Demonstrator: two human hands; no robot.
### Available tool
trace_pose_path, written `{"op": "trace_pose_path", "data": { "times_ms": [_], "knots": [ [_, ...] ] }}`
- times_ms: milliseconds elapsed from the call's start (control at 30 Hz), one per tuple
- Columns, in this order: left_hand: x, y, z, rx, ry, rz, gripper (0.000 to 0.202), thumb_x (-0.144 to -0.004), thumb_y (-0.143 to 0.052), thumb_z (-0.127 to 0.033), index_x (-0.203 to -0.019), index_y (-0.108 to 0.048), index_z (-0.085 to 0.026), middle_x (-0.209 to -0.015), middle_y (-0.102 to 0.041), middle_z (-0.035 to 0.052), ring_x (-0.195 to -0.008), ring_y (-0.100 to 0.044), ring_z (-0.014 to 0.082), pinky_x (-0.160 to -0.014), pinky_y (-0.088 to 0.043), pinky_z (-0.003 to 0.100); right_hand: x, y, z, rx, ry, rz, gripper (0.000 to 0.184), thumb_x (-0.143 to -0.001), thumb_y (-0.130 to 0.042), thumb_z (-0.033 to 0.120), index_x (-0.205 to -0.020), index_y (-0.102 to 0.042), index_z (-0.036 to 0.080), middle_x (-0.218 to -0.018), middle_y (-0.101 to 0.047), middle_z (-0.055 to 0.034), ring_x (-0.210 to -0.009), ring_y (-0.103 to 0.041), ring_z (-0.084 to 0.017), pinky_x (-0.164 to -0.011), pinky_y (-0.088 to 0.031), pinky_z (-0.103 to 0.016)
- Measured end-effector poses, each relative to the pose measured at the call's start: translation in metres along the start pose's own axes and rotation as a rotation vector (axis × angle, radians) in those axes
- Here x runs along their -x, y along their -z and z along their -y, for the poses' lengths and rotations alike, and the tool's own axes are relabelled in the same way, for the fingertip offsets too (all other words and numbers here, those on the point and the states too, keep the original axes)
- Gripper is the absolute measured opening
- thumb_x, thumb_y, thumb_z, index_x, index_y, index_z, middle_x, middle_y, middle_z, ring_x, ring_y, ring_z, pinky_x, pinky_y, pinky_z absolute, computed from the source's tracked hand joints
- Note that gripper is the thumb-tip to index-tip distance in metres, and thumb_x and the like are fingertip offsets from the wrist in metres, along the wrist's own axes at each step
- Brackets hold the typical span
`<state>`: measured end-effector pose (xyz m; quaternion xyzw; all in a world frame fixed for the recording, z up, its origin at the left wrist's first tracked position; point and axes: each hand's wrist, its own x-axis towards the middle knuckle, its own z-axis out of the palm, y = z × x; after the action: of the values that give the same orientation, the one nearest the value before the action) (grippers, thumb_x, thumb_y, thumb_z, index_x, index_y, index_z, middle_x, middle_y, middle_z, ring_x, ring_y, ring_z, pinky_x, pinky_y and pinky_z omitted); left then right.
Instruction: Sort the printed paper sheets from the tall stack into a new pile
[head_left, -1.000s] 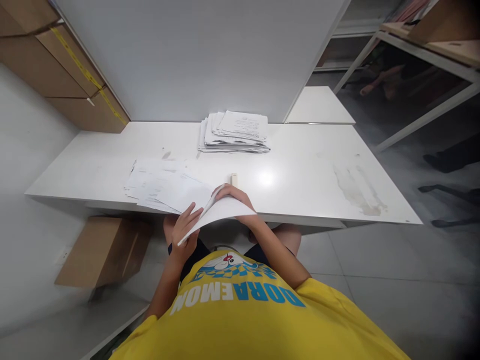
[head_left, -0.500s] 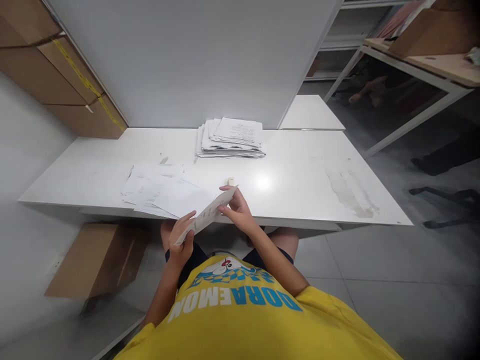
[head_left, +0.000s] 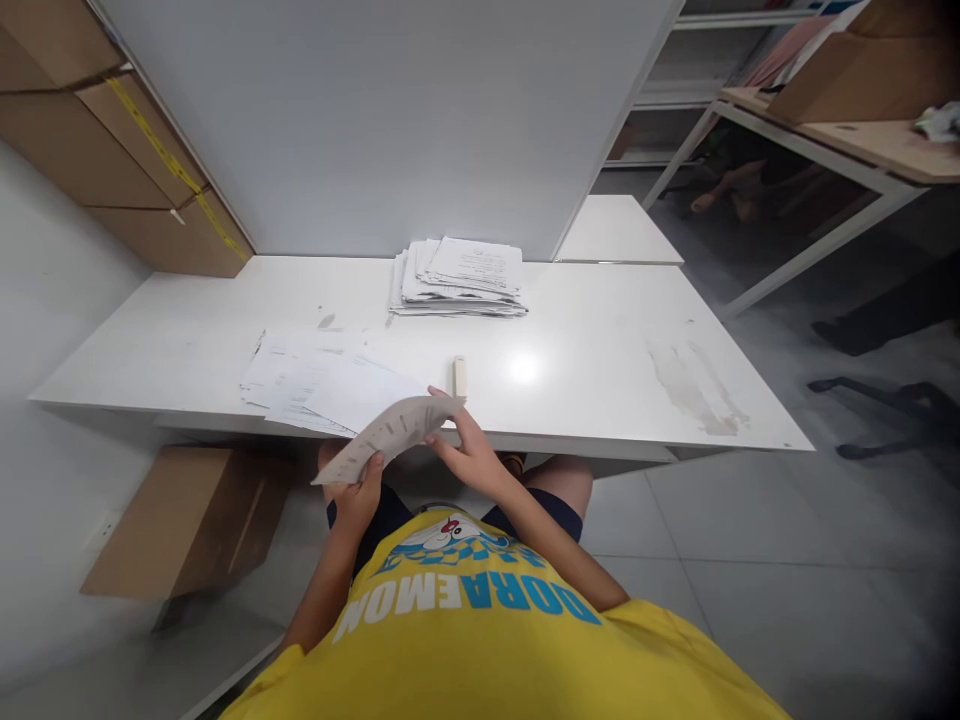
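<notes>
A printed sheet of paper is held between my two hands at the table's front edge, bowed and tilted. My left hand grips its near left end, thumb on top and the other fingers hidden beneath. At the far right end, my right hand has the sheet between thumb and fingers. Just beyond that hand lies a small cream-coloured stapler-like object. Loose papers are spread on the table to the left of it. Farther back sits a thick stack of printed papers.
The white table backs onto a grey panel. Cardboard boxes are stacked at the left, and another box stands below the table. On the right are a second table and parts of other people.
Both hands have lowered slightly toward me, and the sheet has turned to show more of its printed face. More of the cream-coloured object is now uncovered.
</notes>
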<state>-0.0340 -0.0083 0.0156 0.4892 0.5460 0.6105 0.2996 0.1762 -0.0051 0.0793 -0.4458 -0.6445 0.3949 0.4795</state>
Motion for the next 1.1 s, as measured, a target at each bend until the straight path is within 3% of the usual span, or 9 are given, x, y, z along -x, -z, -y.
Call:
{"op": "trace_pose_path", "data": {
  "times_ms": [100,167,300,400,533,633,833,1000,1100],
  "knots": [
    [-0.002,-0.016,-0.013,0.164,0.105,-0.161,0.045,-0.069,-0.085,-0.046,-0.101,-0.072,-0.016,-0.110,-0.074,0.0126,-0.107,-0.070,0.0287,-0.101,-0.055,0.044,0.008,0.007,-0.005,0.079,-0.004,-0.025,0.082,-0.091,-0.059,0.050,-0.159,-0.019,0.030,-0.159,-0.035,-0.0104,-0.147,-0.034,-0.029,-0.119,-0.031,-0.050],
    [-0.006,-0.028,-0.026,0.360,0.165,-0.219,0.052,-0.076,-0.080,-0.046,-0.118,-0.066,-0.017,-0.124,-0.070,0.0130,-0.118,-0.066,0.0277,-0.105,-0.052,0.044,0.013,0.008,-0.013,0.019,-0.098,-0.125,0.092,-0.086,-0.065,0.054,-0.160,-0.015,0.030,-0.163,-0.028,-0.0107,-0.149,-0.030,-0.030,-0.120,-0.028,-0.053],
    [-0.008,-0.049,-0.050,0.612,0.251,-0.153,0.051,-0.084,-0.073,-0.038,-0.132,-0.060,-0.022,-0.144,-0.057,0.0101,-0.134,-0.054,0.0257,-0.115,-0.043,0.041,0.023,-0.003,-0.021,-0.408,-0.366,-0.170,0.087,-0.079,-0.068,0.061,-0.152,-0.037,0.024,-0.151,-0.048,-0.0141,-0.135,-0.050,-0.031,-0.111,-0.043,-0.051],
    [0.006,-0.063,-0.062,0.665,0.374,-0.067,0.053,-0.082,-0.074,-0.035,-0.132,-0.060,-0.024,-0.144,-0.057,0.0096,-0.135,-0.052,0.0272,-0.116,-0.042,0.042,0.027,-0.015,-0.021,-0.627,-0.492,-0.298,0.070,-0.072,-0.074,0.060,-0.128,-0.063,0.018,-0.125,-0.069,-0.0144,-0.116,-0.064,-0.031,-0.100,-0.052,-0.048],
    [0.019,-0.072,-0.063,0.698,0.373,0.046,0.054,-0.080,-0.075,-0.040,-0.130,-0.062,-0.025,-0.138,-0.062,0.0095,-0.133,-0.054,0.0277,-0.113,-0.044,0.043,0.029,-0.005,-0.029,-0.586,-0.466,-0.672,0.051,-0.066,-0.080,0.052,-0.100,-0.072,0.015,-0.103,-0.076,-0.0122,-0.101,-0.069,-0.029,-0.091,-0.056,-0.046],
    [0.010,-0.065,-0.051,0.646,0.268,0.062,0.048,-0.078,-0.077,-0.043,-0.120,-0.066,-0.024,-0.121,-0.070,0.0095,-0.119,-0.064,0.0251,-0.105,-0.051,0.038,0.035,0.022,-0.043,-0.419,-0.345,-0.803,0.044,-0.066,-0.080,0.047,-0.096,-0.073,0.016,-0.099,-0.076,-0.0092,-0.099,-0.069,-0.026,-0.094,-0.055,-0.044],
    [-0.024,-0.048,-0.013,0.294,0.094,0.140,0.034,-0.075,-0.080,-0.045,-0.092,-0.070,-0.017,-0.087,-0.072,0.0045,-0.089,-0.069,0.0196,-0.085,-0.057,0.031,0.043,0.057,-0.054,-0.190,-0.161,-0.717,0.035,-0.079,-0.070,0.047,-0.105,-0.074,0.023,-0.105,-0.075,-0.0048,-0.106,-0.068,-0.024,-0.099,-0.053,-0.040],
    [-0.028,-0.047,-0.009,0.156,0.014,0.240,0.032,-0.077,-0.078,-0.045,-0.094,-0.071,-0.018,-0.087,-0.073,0.0056,-0.085,-0.070,0.0198,-0.083,-0.056,0.032,0.044,0.060,-0.041,-0.161,-0.122,-0.529,0.033,-0.088,-0.062,0.045,-0.111,-0.074,0.026,-0.117,-0.074,-0.0050,-0.114,-0.066,-0.026,-0.103,-0.050,-0.044],
    [-0.018,-0.051,-0.011,0.150,0.034,0.161,0.035,-0.070,-0.081,-0.049,-0.081,-0.070,-0.017,-0.076,-0.072,0.0047,-0.075,-0.069,0.0198,-0.074,-0.056,0.032,0.049,0.053,-0.038,-0.225,-0.138,-0.444,0.038,-0.089,-0.061,0.046,-0.118,-0.072,0.025,-0.122,-0.071,-0.0067,-0.116,-0.064,-0.028,-0.103,-0.050,-0.047]
  ]
}}
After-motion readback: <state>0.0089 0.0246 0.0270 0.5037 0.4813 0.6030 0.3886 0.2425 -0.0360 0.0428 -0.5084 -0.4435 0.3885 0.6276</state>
